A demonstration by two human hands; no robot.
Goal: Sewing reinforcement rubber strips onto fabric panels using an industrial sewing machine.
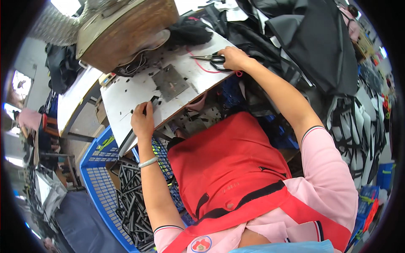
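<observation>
My left hand (pixel 142 119) rests at the near edge of the white worktable (pixel 126 95), its fingers pinching a short black strap piece (pixel 148 104). My right hand (pixel 233 57) lies farther along the table on the black handles of a pair of scissors (pixel 209 58), whose blades point left. A thin red cord (pixel 202 66) curves beside the scissors. A grey metal plate (pixel 170 82) is set into the table between my two hands. Small black scraps dot the white surface.
A sewing machine with a brown wooden base (pixel 126 29) stands at the table's far end. A blue plastic crate (pixel 99 181) of black strap pieces sits below left. Black fabric (pixel 312 38) is heaped at the right, with black-and-white straps (pixel 358 126) beside it.
</observation>
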